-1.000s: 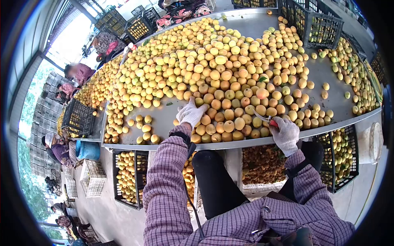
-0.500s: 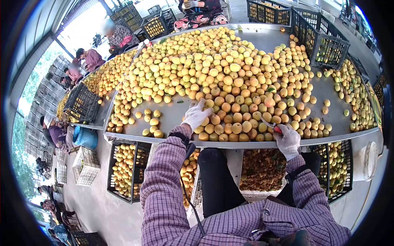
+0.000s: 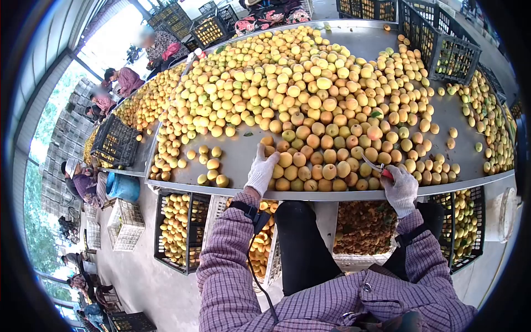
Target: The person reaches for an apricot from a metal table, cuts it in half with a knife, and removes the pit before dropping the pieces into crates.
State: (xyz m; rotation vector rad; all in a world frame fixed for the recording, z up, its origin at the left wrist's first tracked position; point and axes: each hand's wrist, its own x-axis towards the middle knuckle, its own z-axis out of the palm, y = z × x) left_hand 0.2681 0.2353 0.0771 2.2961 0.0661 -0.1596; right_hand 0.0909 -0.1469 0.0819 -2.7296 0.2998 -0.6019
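Note:
My left hand, in a pale knitted glove, is at the near side of the apricots. Its finger and thumb are closed around an apricot, which the glove partly covers. Further right, my gloved right hand grips a red-handled tool with a curved metal blade. The blade points up and left over the fruit; whether it is a knife or shears I cannot make out. A broad heap of yellow-orange apricots covers much of the metal table, with several close to both hands.
A black crate stands on the table's far right corner. Below the near edge are a black crate of apricots and a container of brown pieces. A blue bucket and white crate stand left. Other people sit around the tables.
My left hand has drawn back leftward from the heap, with an apricot between its fingers. My right hand keeps its hold on the red-handled tool. The whole view has shifted slightly.

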